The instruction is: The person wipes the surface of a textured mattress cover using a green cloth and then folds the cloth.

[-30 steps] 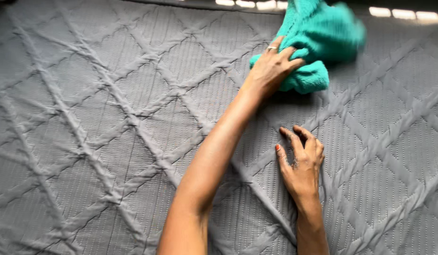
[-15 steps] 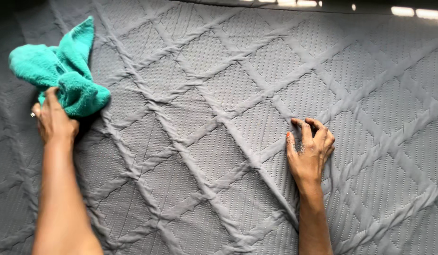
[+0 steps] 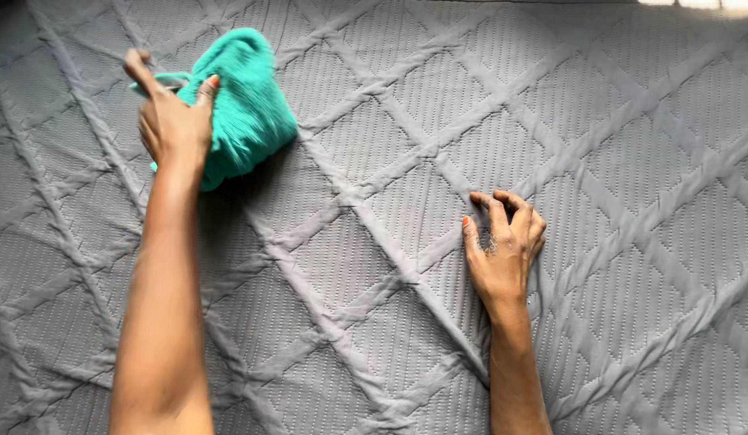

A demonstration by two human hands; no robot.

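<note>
A bunched teal towel (image 3: 245, 109) lies on a grey quilted cover (image 3: 374, 121) at the upper left. My left hand (image 3: 171, 121) grips the towel from its left side, thumb across the cloth and index finger lifted. My right hand (image 3: 503, 246) rests at centre right, bent fingertips pressing down on the grey cover, nothing held in it.
The grey cover fills the whole view, stitched in raised diagonal ridges forming diamonds (image 3: 632, 242). A bright strip (image 3: 696, 3) shows along the top right edge.
My left hand swept the teal towel from the upper right across to the far left, then back rightward a little. My right hand has stayed pressed on the cover.
</note>
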